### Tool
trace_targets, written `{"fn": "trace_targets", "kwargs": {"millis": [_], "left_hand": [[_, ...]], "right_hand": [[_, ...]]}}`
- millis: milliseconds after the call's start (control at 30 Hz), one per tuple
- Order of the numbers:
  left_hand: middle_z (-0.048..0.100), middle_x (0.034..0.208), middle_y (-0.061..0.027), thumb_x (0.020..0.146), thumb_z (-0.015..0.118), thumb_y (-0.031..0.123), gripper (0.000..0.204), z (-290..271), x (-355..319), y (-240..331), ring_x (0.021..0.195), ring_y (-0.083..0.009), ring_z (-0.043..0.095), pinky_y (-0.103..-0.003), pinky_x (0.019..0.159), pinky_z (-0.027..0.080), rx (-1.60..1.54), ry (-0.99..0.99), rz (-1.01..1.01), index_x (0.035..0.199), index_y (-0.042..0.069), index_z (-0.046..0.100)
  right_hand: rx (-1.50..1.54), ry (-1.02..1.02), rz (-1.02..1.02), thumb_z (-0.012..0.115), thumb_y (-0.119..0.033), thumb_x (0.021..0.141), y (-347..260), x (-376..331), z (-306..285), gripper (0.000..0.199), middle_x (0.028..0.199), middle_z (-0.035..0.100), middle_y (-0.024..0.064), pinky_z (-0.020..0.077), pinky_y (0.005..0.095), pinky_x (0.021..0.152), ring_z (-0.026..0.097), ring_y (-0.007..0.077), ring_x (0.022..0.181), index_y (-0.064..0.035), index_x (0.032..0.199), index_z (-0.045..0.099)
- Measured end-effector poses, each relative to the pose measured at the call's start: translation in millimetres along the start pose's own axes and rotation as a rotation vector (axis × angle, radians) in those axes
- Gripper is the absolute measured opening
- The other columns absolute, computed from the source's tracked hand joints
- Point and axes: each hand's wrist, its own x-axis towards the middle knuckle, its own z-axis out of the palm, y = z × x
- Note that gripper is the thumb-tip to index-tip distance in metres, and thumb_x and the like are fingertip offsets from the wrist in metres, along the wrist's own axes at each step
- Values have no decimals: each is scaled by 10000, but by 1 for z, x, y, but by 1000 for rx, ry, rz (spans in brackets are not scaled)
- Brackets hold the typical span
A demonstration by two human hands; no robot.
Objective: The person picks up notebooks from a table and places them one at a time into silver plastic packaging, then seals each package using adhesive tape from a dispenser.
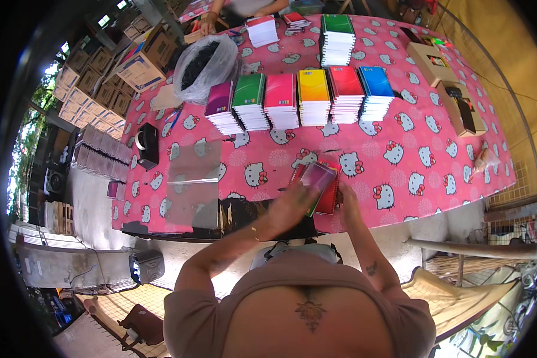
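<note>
The fingers (301, 194) of the left hand (292, 206) curl onto the near edge of a small stack of notebooks (319, 185), blurred by motion. The right hand (347, 200) presses its fingers against the stack's right side, so both hands clamp it at the centre of the frame, low over the pink patterned tabletop (400, 161). The top cover looks glossy and purplish, with red covers beneath; whether a clear wrap covers it cannot be told. Left of the hands lie flat, shiny clear plastic sleeves (192, 179). Above, a row of neat notebook piles (292, 98) runs in purple, green, pink, yellow, red and blue. A crinkled translucent bag (206, 65) sits upper left.
</note>
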Motion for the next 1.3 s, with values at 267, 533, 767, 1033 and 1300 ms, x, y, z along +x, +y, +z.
{"fn": "trace_targets", "kwargs": {"millis": [267,533,767,1033,1300], "left_hand": [[518,1322,-232,884,688,339,676,63,-28,-42,1229,-383,500,-446,1025,416,-619,-23,-627,1416,12,428],[403,1476,-229,808,679,134,807,26,-114,-68,1384,-361,386,-413,1132,327,-1055,-5,-454,1508,29,290],[405,1448,-229,685,800,104,856,-45,-173,-96,1375,-374,389,-520,1141,295,-405,179,201,1418,84,360],[550,1259,-122,750,807,84,791,-2,-188,-103,1187,-205,545,-348,982,467,-1266,137,-473,1379,46,328],[570,1232,-162,730,880,236,894,21,-190,-110,1173,-253,588,-381,974,488,-1277,153,-303,1384,42,302]], "right_hand": [[-133,31,175,754,-307,866,3,16,34,433,991,667,80,561,335,773,656,173,904,-18,1145,592],[-221,-233,245,745,-247,847,12,-3,90,472,1088,679,115,588,422,832,686,224,945,-39,1226,554],[-112,-277,404,663,-420,878,63,-60,156,625,1272,582,116,495,435,957,595,252,1101,-79,1361,459],[-380,-432,-606,895,-384,707,123,-77,188,1224,1461,423,143,340,391,1122,432,254,1344,-83,1586,98],[-421,-285,-696,949,-216,636,155,-68,184,1103,1368,480,106,427,378,1050,496,224,1251,-65,1502,283]]}}
